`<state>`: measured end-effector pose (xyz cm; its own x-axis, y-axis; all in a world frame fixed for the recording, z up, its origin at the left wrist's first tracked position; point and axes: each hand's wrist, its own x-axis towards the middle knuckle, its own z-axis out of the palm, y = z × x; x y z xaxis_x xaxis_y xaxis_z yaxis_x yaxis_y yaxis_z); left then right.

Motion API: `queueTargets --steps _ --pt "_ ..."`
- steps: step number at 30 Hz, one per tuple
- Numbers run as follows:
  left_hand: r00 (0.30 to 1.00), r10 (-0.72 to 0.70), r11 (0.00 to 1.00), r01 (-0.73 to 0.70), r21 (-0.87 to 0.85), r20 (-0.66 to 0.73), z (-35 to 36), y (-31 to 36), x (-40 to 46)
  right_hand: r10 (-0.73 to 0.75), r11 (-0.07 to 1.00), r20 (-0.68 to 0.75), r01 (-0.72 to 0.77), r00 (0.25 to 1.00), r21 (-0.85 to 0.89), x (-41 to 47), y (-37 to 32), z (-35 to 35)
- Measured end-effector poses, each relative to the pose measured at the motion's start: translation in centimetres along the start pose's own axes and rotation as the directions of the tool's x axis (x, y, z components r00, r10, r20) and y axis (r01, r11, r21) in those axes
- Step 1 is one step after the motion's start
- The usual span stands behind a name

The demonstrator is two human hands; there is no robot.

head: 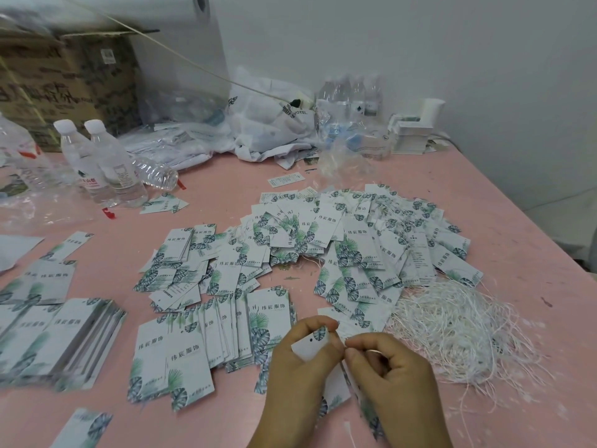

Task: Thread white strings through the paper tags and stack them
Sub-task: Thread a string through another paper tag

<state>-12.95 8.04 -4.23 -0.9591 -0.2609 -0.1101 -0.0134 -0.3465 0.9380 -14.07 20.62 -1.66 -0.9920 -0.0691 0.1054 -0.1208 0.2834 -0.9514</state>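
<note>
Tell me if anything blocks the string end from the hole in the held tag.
Nothing visible does. The left hand holds the white leaf-printed paper tag, hole exposed; the right hand pinches the thin white string just beside it.

Head camera looks down, close over the pink table (484, 202).

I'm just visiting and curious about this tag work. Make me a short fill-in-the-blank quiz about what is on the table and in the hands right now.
1. The left hand holds up a paper tag with a small punched ____ near its top.
2. The tangled pile of white strings lies to the ____ of both hands.
3. The table surface is coloured ____.
4. The right hand pinches something thin beside the tag, and two capped ____ stand at the far left.

Missing words: hole; right; pink; bottles
</note>
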Motion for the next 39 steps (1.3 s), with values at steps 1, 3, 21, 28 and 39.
queueTargets --steps 1,3,21,28,39 --pt "1.0 0.007 1.0 -0.007 0.021 0.003 0.0 -0.1 0.0 0.005 1.0 -0.001 -0.005 1.0 -0.004 0.1 0.1 0.0" --pt "1.0 0.019 0.999 -0.02 0.045 0.021 0.1 -0.1 -0.1 -0.002 1.0 -0.007 0.002 1.0 -0.031 0.2 0.3 -0.1" --pt "0.992 -0.004 0.995 -0.008 0.098 0.129 0.7 -0.8 -0.7 -0.067 0.981 -0.032 0.06 0.997 -0.186 -0.2 0.6 0.8" --pt "0.992 -0.05 0.999 0.052 -0.01 0.115 0.8 -0.2 -0.4 -0.076 0.982 -0.058 0.065 0.995 -0.176 0.0 0.7 0.5" --pt "0.989 0.102 0.988 -0.112 0.102 0.105 -0.1 -0.9 0.4 0.027 0.999 0.003 -0.026 1.0 -0.026 0.6 1.0 -0.2"
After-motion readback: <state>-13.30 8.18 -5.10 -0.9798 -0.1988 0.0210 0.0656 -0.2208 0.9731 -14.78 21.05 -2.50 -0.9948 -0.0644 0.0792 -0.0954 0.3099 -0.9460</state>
